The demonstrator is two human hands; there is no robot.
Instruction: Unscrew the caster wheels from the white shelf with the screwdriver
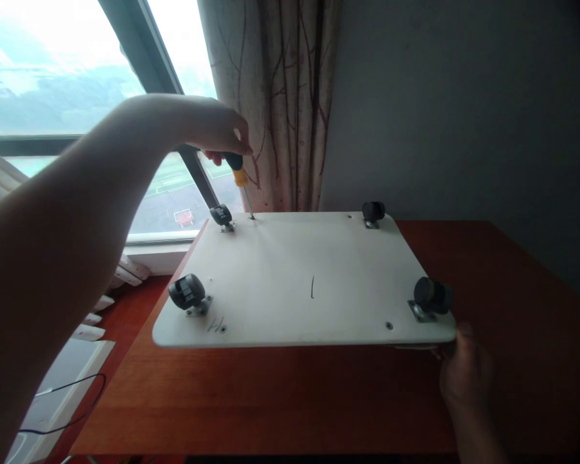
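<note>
My left hand (225,132) is closed round the black and yellow handle of a screwdriver (240,175). The screwdriver leans slightly, its tip on a screw (252,217) near the far left edge of a white board (290,258). At the board's near right corner my right hand (466,374) grips the edge, thumb on the side and fingers partly hidden beneath. Black casters on metal plates stand wheels up near the corners: far left (221,216), near left (188,293), far right (373,212) and near right (432,298).
The board rests above a reddish-brown wooden table (270,399). More screws or holes (389,325) show in the board. Behind it hang patterned curtains (290,116) beside a window (53,77) and a grey wall (454,109). A black cable (99,393) loops at lower left.
</note>
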